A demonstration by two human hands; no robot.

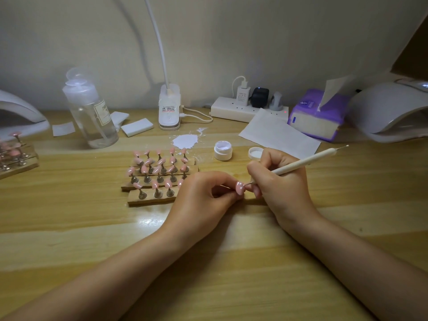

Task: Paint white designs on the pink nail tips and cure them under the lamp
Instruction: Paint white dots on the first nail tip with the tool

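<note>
My left hand [203,193] pinches a small stand that carries one pink nail tip [239,188] with white dots on it. My right hand [280,181] grips a white dotting pen [305,162] like a pencil, its metal point touching the tip. Behind my left hand, wooden holders [148,198] carry several more pink nail tips [157,169] in rows. An open jar of white gel [223,150] and its lid [255,153] stand just beyond my right hand. A white curing lamp [389,112] sits at the far right.
A white paint smear [185,141] marks the table behind the holders. A clear bottle [90,110], desk lamp base [169,110], power strip [245,110], paper sheet [278,134] and purple tissue pack [317,114] line the back. A second lamp [18,114] and another nail rack [16,156] are at left.
</note>
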